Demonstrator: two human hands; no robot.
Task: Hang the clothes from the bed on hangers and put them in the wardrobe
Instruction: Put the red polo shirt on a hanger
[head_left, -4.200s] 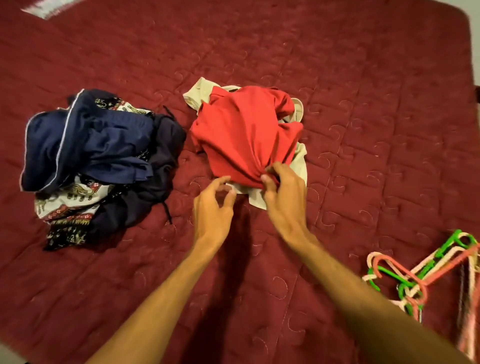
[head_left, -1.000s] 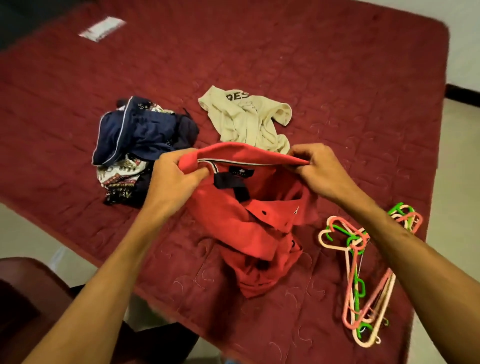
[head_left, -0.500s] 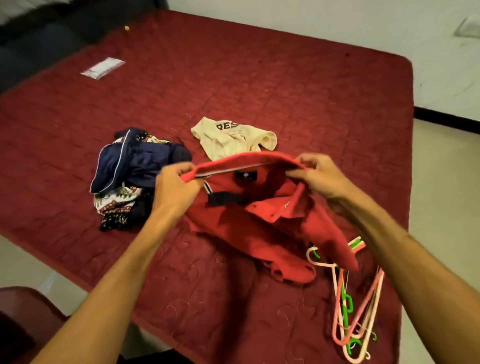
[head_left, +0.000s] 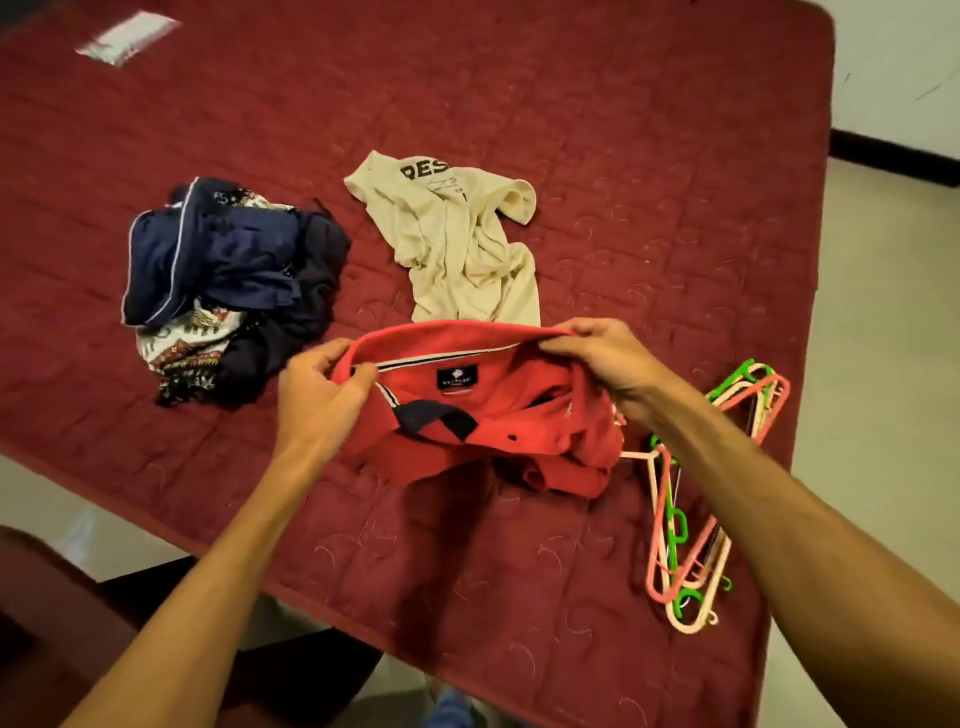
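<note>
A red polo shirt (head_left: 498, 415) with a dark collar label is held up over the bed, its neck opening stretched between both hands. My left hand (head_left: 317, 395) pinches the left side of the collar. My right hand (head_left: 602, 358) grips the right side. The shirt's lower part is bunched on the maroon quilted bed (head_left: 623, 156). A pile of pink, green and cream plastic hangers (head_left: 691, 514) lies on the bed to the right, partly under my right forearm. A beige t-shirt (head_left: 457, 244) with dark lettering lies crumpled just beyond the red shirt.
A heap of navy and patterned clothes (head_left: 223, 280) sits on the bed to the left. A white packet (head_left: 124, 36) lies at the far left corner. The bed's near edge runs diagonally; pale floor (head_left: 883, 364) lies right of the bed.
The red shirt has been lifted off the beige t-shirt and its collar spread between both hands. Over the last second the shirt's hanging part has settled bunched on the bed.
</note>
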